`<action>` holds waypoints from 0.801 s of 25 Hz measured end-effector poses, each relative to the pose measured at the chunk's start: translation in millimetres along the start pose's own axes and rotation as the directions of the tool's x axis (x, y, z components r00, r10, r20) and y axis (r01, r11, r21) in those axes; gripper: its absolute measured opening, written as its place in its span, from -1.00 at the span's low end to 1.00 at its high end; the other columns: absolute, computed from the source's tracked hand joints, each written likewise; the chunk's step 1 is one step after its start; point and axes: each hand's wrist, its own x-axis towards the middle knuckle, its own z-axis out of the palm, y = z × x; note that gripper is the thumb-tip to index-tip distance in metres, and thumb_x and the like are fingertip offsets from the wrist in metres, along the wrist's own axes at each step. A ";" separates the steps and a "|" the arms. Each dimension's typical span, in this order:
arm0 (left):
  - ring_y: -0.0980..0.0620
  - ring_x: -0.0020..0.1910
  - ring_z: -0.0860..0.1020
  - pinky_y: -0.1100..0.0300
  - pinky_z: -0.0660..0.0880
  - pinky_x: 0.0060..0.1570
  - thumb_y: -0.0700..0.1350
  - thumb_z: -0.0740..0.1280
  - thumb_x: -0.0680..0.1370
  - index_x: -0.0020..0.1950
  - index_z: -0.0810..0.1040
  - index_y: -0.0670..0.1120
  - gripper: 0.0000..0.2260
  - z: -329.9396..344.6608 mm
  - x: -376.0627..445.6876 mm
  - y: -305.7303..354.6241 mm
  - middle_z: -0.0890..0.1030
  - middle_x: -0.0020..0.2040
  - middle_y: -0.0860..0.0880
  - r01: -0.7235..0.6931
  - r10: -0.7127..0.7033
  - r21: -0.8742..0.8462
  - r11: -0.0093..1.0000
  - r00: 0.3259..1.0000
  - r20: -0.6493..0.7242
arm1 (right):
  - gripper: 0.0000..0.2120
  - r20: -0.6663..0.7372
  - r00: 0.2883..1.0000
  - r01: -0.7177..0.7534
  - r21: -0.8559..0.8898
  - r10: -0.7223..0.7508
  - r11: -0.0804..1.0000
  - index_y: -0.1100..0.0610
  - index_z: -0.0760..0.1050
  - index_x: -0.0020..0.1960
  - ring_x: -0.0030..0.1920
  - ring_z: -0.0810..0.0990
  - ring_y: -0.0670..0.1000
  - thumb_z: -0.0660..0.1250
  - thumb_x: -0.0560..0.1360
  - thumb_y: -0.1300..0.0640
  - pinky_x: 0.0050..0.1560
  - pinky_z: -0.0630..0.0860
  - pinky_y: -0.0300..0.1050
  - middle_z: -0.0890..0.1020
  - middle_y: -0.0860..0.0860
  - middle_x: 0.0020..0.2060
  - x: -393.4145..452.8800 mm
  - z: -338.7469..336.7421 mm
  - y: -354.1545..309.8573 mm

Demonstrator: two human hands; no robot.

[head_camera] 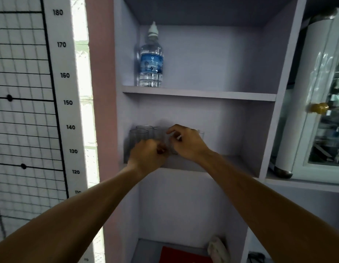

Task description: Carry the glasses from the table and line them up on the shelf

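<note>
Several clear drinking glasses stand on the middle shelf (229, 163) of a pale lilac cabinet. Two of them (139, 136) (145, 129) sit at the far left, with a third (157, 132) beside them. The rim of another glass (202, 134) shows behind my right hand. One more glass (171, 147) stands between my hands near the shelf's front. My left hand (146, 156) is curled against its left side. My right hand (185, 144) wraps it from the right, thumb near the rim. The glass is blurred and mostly hidden by my fingers.
A water bottle (150, 61) stands at the left of the shelf above. A red flat item (182, 255) and a white cloth (216, 247) lie in the lower compartment. A height chart (65, 88) hangs on the left. A glass-door cabinet (320, 111) stands on the right.
</note>
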 end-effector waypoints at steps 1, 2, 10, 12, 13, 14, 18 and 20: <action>-0.04 -0.44 0.56 0.19 0.45 -0.46 0.01 0.30 0.48 -0.37 0.59 -0.11 -0.71 -7.2 -2.9 -7.1 0.60 -0.45 -0.03 -0.001 0.001 0.018 1.000 1.000 -0.028 | -0.74 0.039 0.999 0.027 0.018 -0.028 0.999 0.01 0.56 0.18 -0.12 0.63 0.01 0.24 0.56 0.22 -0.14 0.57 -0.16 0.67 0.03 -0.02 4.8 8.3 -7.5; -0.07 -0.45 0.56 0.17 0.46 -0.46 -0.05 0.32 0.48 -0.38 0.59 -0.13 -0.73 -14.4 -5.2 -14.1 0.61 -0.45 -0.05 -0.019 0.020 0.032 0.999 0.999 -0.045 | -0.71 0.075 0.996 0.045 0.034 -0.048 0.998 -0.02 0.55 0.22 -0.10 0.63 0.02 0.21 0.58 0.21 -0.13 0.58 -0.15 0.67 0.05 0.00 9.7 16.3 -14.8; 0.02 -0.41 0.57 0.41 0.42 -0.39 -0.21 0.40 0.46 -0.28 0.70 -0.11 -0.86 -39.7 -16.9 -31.8 0.69 -0.35 -0.04 -0.068 0.076 0.082 0.994 0.991 -0.106 | -0.83 0.197 0.980 0.019 0.060 -0.031 0.998 0.05 0.50 0.16 0.02 0.60 0.12 0.21 0.61 0.16 0.07 0.57 0.04 0.64 0.12 0.06 23.6 42.7 -41.8; -0.04 -0.40 0.60 0.19 0.54 -0.38 -0.21 0.41 0.46 -0.29 0.65 -0.10 -0.87 -35.2 -16.8 -27.9 0.69 -0.34 -0.06 -0.107 0.121 0.115 0.988 0.985 -0.124 | -0.88 0.183 0.983 0.010 0.024 -0.014 1.000 0.10 0.50 0.10 -0.03 0.60 0.12 0.23 0.59 0.19 0.03 0.57 0.05 0.64 0.12 0.01 21.2 35.9 -40.5; -0.07 -0.39 0.61 0.16 0.52 -0.39 -0.17 0.41 0.46 -0.29 0.61 -0.07 -0.88 -32.9 -15.7 -26.4 0.68 -0.34 -0.05 -0.092 0.106 0.109 0.990 0.985 -0.134 | -0.88 0.180 0.984 0.002 0.017 -0.005 1.000 0.11 0.50 0.09 -0.04 0.59 0.11 0.23 0.59 0.19 -0.01 0.57 0.01 0.64 0.11 -0.01 19.0 31.8 -39.3; -0.08 -0.38 0.62 0.17 0.49 -0.39 -0.12 0.42 0.46 -0.29 0.57 -0.03 -0.88 -29.5 -14.7 -24.4 0.67 -0.35 -0.02 -0.070 0.084 0.095 0.993 0.986 -0.142 | -0.89 0.177 0.984 -0.010 0.016 0.007 1.000 0.11 0.49 0.08 -0.06 0.59 0.08 0.23 0.58 0.20 -0.06 0.55 -0.04 0.63 0.09 -0.03 15.8 27.0 -37.1; 0.00 -0.40 0.51 0.20 0.35 -0.43 0.04 0.47 0.39 -0.29 0.40 0.06 -0.75 -8.8 -8.7 -5.7 0.50 -0.36 0.11 -0.050 0.054 0.033 0.998 0.985 -0.162 | -0.90 0.142 0.988 -0.055 0.013 0.052 0.998 0.10 0.48 0.02 -0.20 0.54 0.00 0.22 0.55 0.22 -0.25 0.43 -0.20 0.57 -0.04 -0.23 -0.9 2.9 -21.0; 0.04 -0.38 0.43 0.23 0.25 -0.45 0.07 0.48 0.34 -0.28 0.39 0.03 -0.72 2.7 -4.7 8.7 0.47 -0.33 0.12 -0.096 0.091 -0.016 0.995 0.979 -0.182 | -0.87 0.106 0.990 -0.089 0.011 0.088 0.996 0.08 0.49 -0.01 -0.24 0.54 -0.03 0.21 0.51 0.21 -0.27 0.46 -0.16 0.57 -0.07 -0.26 -9.8 -12.6 -11.2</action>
